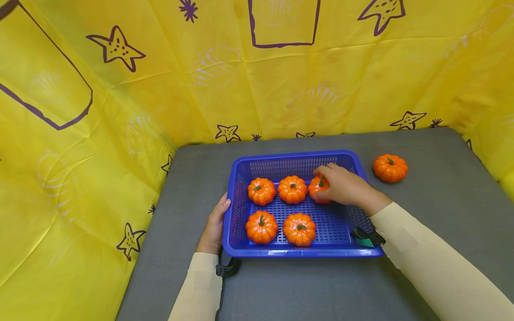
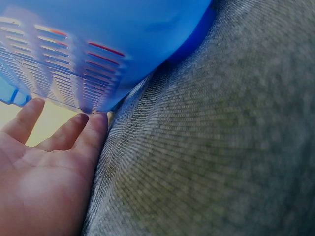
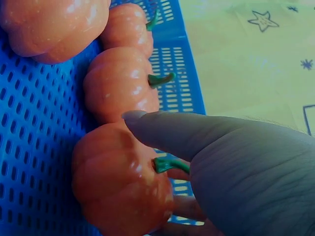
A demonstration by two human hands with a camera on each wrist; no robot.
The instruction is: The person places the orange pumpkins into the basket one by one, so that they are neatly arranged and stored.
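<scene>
A blue plastic basket holds several small orange toy pumpkins with green stems. My right hand reaches over the basket's right side and grips the pumpkin at the right end of the back row. In the right wrist view the thumb lies along that pumpkin, and the other fingers are partly hidden behind it. My left hand rests against the basket's left outer side. In the left wrist view its extended fingertips touch the slotted wall. Beside the gripped pumpkin sits another pumpkin.
Outside the basket, a single pumpkin lies on the grey table to the right. In the basket's front row are two pumpkins, one left of the other. Yellow patterned cloth hangs around the table's back and sides.
</scene>
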